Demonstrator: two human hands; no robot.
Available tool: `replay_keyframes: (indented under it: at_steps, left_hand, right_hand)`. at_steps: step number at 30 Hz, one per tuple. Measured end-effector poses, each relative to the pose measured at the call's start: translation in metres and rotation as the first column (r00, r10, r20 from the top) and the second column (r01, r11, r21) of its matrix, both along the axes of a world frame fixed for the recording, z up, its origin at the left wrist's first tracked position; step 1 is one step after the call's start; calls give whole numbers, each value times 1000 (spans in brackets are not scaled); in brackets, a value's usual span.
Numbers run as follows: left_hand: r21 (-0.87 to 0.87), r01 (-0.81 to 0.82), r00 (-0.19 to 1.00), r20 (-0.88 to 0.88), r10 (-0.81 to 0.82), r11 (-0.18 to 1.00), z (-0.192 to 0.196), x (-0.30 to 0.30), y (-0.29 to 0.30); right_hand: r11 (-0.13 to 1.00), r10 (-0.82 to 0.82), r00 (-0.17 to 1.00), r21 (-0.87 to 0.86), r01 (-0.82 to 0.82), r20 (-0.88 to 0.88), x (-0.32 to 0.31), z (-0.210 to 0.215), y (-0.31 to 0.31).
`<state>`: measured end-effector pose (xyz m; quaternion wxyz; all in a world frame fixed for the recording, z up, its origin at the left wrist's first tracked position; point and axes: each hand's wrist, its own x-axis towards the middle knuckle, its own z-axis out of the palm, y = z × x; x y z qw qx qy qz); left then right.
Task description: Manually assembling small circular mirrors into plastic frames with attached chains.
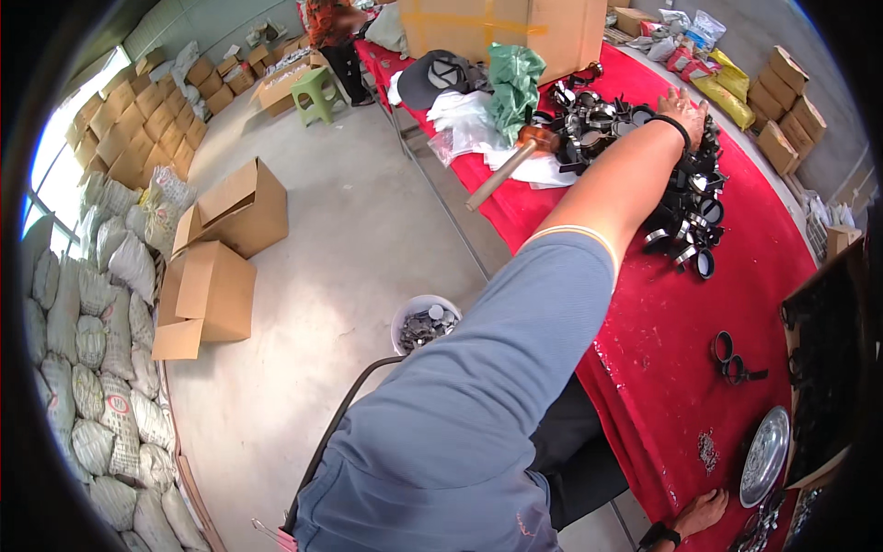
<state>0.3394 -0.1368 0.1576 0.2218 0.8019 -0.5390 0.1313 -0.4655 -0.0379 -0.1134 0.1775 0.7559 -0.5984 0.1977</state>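
My left arm stretches across a table with a red cloth (635,331). My left hand (683,115), fingers spread, is over the far right side of a heap of black ring-shaped clamps (589,124); what its fingertips touch is hidden. More black clamps (699,221) lie below that forearm. At the lower right, my right hand (702,513) rests on the cloth with loosely extended fingers and nothing visible in it. Near it are a small pile of tiny metal pieces (707,453) and a round silver tray (765,457). Two joined black rings (728,359) lie apart on the cloth.
A mallet (506,170) lies left of the heap, beside green plastic (515,87) and a dark cap (432,78). A large carton (469,37) stands behind. On the floor are a bucket of metal parts (426,322), open cartons (216,294) and stacked sacks (101,368). Another person (336,41) stands far off.
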Motion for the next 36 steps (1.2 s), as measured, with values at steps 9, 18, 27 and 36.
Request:
replay_keyframes:
  at_steps: [9, 18, 27, 36]
  left_hand:
    - [-334, 494, 831, 454, -322, 803, -44, -75, 10]
    - [-85, 753, 647, -88, -758, 653, -121, -245, 4]
    - [257, 787, 614, -239, -752, 561, -176, -298, -6]
    - [91, 816, 554, -401, -729, 570, -164, -273, 85]
  right_hand:
    - [997, 47, 997, -69, -43, 61, 29, 18, 19]
    - [986, -78, 989, -138, 95, 122, 45, 24, 29]
    - [981, -42, 980, -178, 77, 194, 58, 28, 31]
    - [964, 23, 971, -262, 42, 239, 57, 39, 33]
